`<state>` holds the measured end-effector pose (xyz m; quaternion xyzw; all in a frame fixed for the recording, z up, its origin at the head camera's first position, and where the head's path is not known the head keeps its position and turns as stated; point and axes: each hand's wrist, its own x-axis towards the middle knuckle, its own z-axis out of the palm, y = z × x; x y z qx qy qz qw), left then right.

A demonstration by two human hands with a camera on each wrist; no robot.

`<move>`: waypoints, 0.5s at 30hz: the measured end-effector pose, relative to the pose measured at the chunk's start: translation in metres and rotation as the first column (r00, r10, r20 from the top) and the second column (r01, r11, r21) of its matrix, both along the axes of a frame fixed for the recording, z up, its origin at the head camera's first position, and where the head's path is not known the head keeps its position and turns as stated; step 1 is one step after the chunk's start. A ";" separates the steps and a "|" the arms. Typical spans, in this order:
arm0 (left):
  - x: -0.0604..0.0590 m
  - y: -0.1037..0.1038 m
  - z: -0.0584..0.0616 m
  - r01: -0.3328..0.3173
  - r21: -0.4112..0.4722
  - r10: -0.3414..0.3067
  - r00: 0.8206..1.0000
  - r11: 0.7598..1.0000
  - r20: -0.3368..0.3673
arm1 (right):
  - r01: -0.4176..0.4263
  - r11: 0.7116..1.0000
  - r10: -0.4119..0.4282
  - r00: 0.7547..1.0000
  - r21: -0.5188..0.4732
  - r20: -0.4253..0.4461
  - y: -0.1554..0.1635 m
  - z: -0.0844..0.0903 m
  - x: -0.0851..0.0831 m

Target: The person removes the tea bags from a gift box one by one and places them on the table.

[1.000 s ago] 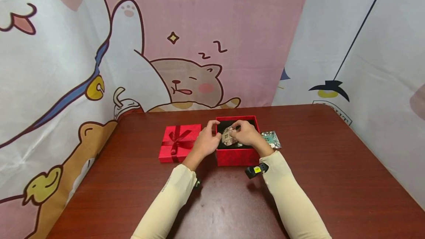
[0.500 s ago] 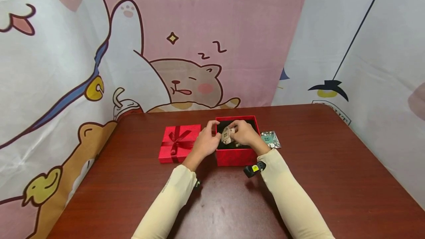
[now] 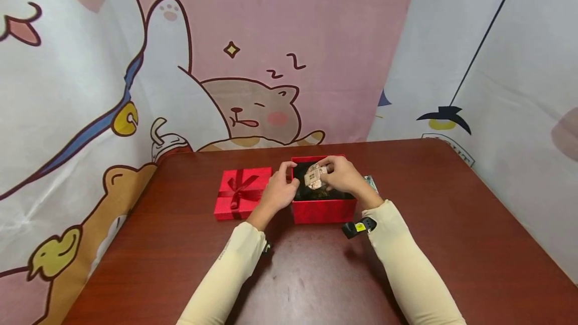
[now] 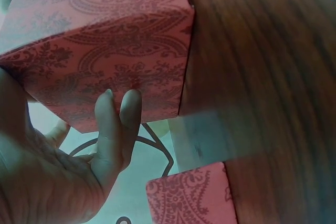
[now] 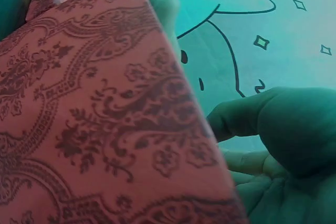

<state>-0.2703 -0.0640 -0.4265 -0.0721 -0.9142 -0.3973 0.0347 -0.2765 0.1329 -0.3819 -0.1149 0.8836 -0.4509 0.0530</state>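
An uncovered red gift box [image 3: 323, 211] with a dark lining stands near the table's far edge. My left hand [image 3: 278, 192] holds its left wall, the thumb at the rim; in the left wrist view the fingers [image 4: 109, 124] reach along the patterned outer side. Over the box's opening, my right hand [image 3: 345, 178] pinches a small, flat beige floral packet [image 3: 314, 176] by its right side. The right wrist view shows the box wall [image 5: 115, 108] hiding the fingertips and the packet.
Left of the box lies its red lid [image 3: 239, 195] with a dark red ribbon bow. A green floral packet [image 3: 372, 183], partly covered by my right forearm, lies on the brown table [image 3: 289, 275] to the right. Behind hangs a cartoon cloth [image 3: 316, 54].
My right hand has shifted slightly right and up with the beige packet, which has tilted. It now covers more of the green packet. My left hand stays at the box's left wall.
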 end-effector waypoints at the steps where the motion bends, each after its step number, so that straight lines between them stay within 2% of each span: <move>1: 0.000 0.000 0.000 -0.001 -0.001 0.001 1.000 1.000 -0.001 | -0.004 1.000 0.004 1.000 -0.011 0.006 0.001 0.002 0.001; 8: 0.000 0.000 0.001 0.007 -0.006 -0.007 1.000 1.000 0.003 | -0.010 0.997 0.012 1.000 -0.082 0.019 0.016 0.013 0.011; 15: 0.001 -0.001 0.001 0.008 0.001 -0.008 1.000 1.000 0.013 | -0.019 0.992 0.021 1.000 -0.121 0.013 0.035 0.014 0.012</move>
